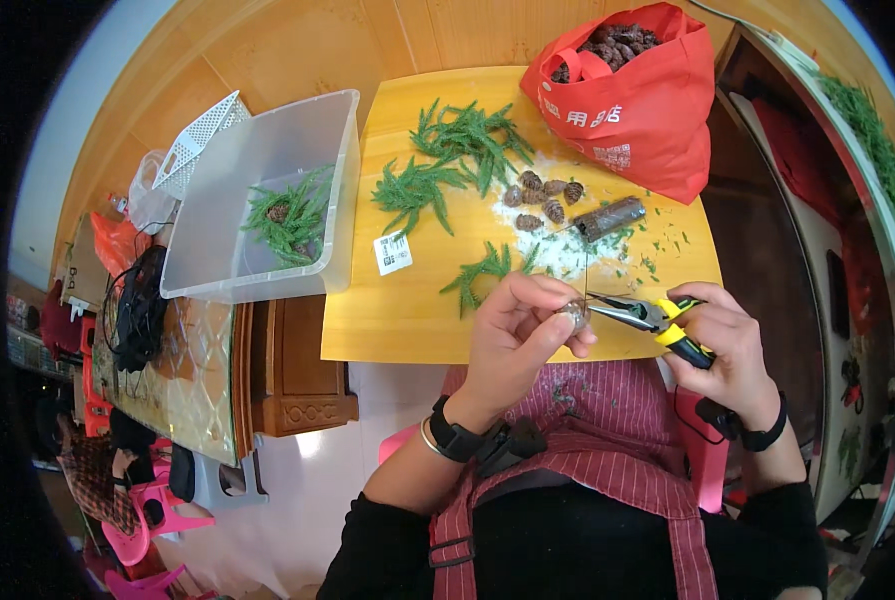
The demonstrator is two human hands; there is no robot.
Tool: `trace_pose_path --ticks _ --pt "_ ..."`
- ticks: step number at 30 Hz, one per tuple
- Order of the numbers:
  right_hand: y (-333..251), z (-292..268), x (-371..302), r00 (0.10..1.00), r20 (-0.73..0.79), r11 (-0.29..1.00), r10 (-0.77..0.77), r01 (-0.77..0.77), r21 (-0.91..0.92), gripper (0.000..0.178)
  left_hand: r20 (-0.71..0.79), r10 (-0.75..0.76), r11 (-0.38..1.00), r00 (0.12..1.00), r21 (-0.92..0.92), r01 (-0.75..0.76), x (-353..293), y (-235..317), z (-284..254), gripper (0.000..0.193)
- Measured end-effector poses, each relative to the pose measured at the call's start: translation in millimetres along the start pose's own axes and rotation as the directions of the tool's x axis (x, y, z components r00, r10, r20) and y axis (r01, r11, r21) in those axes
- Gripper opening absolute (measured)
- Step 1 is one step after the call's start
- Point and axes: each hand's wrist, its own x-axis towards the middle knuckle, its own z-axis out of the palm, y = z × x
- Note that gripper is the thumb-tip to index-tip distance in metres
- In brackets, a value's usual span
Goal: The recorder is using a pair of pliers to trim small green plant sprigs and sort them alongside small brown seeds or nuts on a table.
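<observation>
My left hand (512,340) pinches a small brown pine cone (575,314) between thumb and fingers, just past the table's front edge. A thin dark wire (586,268) rises from beside the cone. In my right hand (732,345) are long-nose pliers (672,318) with yellow and black handles. Their jaws point left and reach the wire close to the cone; whether they clamp it I cannot tell. Beyond my hands, several loose pine cones (553,211) lie among white flakes (567,255), beside a dark brown roll (609,219) with wires at its end.
Green artificial sprigs (482,275) lie on the yellow table (387,325), near a white label card (392,254). A red bag (632,130) of pine cones stands at the back right. On the left, a clear plastic bin (339,200) holds a green sprig with a cone.
</observation>
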Motion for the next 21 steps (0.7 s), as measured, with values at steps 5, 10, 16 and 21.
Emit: trace_pose_path --ticks 5,10,16,21 --pt "1.7 -1.8 1.3 1.0 0.005 0.999 -0.03 0.03 -0.026 0.018 0.004 -0.015 1.0 1.0 0.001 0.015 -0.7 0.8 -0.6 0.015" --pt "2.6 -3.0 5.3 0.997 0.001 0.996 -0.074 0.074 -0.04 0.019 0.006 -0.059 0.998 0.998 -0.024 0.059 -1.2 2.9 -2.0 0.014" --pt "1.7 -2.3 5.1 0.996 -0.009 0.995 -0.09 0.09 -0.05 0.018 0.011 -0.046 0.999 0.999 -0.021 0.046 -0.9 3.3 -1.6 0.015" --pt "4.3 -0.5 3.4 0.997 0.002 0.997 -0.073 0.073 -0.03 0.019 0.003 0.124 0.964 0.992 0.237 -0.121 -0.4 3.0 -0.1 0.018"
